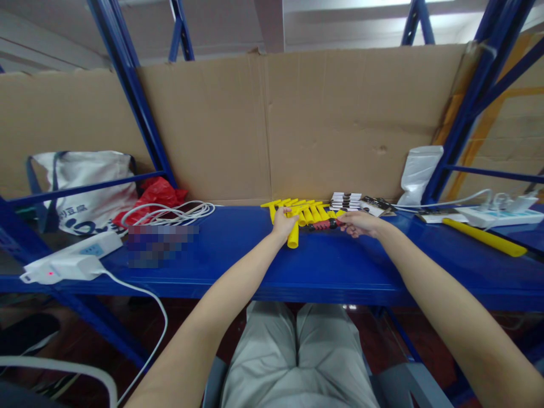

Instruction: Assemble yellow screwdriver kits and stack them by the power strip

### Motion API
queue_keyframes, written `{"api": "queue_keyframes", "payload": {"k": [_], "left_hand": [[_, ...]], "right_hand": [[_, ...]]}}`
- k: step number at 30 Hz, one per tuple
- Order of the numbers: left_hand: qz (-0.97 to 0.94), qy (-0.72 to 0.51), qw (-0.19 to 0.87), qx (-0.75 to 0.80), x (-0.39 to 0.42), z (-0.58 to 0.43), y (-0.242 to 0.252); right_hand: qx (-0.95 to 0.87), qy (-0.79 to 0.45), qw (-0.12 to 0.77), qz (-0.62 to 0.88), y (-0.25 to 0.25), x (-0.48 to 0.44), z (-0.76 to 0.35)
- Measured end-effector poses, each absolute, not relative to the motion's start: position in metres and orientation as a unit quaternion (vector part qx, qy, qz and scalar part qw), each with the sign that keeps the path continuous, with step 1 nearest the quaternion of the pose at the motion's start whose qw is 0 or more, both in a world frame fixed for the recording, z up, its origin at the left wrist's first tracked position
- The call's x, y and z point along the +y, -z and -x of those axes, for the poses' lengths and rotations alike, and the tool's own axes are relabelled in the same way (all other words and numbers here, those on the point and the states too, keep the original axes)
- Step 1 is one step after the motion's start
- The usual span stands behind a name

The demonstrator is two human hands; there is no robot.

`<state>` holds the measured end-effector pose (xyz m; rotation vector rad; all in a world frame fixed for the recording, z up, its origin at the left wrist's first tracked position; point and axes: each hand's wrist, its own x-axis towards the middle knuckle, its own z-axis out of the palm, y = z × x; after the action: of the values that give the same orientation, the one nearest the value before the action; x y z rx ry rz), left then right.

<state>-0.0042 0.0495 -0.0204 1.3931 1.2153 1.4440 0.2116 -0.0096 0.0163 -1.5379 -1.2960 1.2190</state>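
My left hand (281, 225) is closed around a yellow tube (293, 237), whose open round end faces me. Behind it, several yellow T-shaped pieces (315, 213) with tube-like stems lie in a row on the blue shelf. To the right, my right hand (357, 224) has its fingertips pinched at the end of a red-and-black handle-like piece (323, 225). That piece lies just in front of the yellow row, and its exact kind is too small to make out.
Small black-and-white packets (346, 200) are stacked behind my right hand. A white plastic bag (420, 173), a yellow bar (484, 237) and a power strip (495, 215) are at right. Left are coiled white cable (187, 211), a red bag (159, 194) and another power strip (79, 255). Cardboard (340, 113) backs the shelf.
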Motion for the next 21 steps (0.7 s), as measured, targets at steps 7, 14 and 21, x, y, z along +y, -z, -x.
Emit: {"api": "queue_keyframes", "payload": {"k": [7, 14, 21], "left_hand": [[-0.512, -0.552, 0.391, 0.529, 0.039, -0.002, 0.015], [-0.503, -0.554, 0.413, 0.520, 0.038, -0.003, 0.015], [-0.512, -0.540, 0.418, 0.522, 0.042, -0.005, 0.017]], "right_hand": [[-0.519, -0.466, 0.314, 0.645, -0.017, -0.012, -0.212], [-0.507, -0.436, 0.284, 0.687, -0.024, -0.018, -0.213], [-0.521, -0.397, 0.251, 0.713, -0.022, -0.016, -0.213]]}}
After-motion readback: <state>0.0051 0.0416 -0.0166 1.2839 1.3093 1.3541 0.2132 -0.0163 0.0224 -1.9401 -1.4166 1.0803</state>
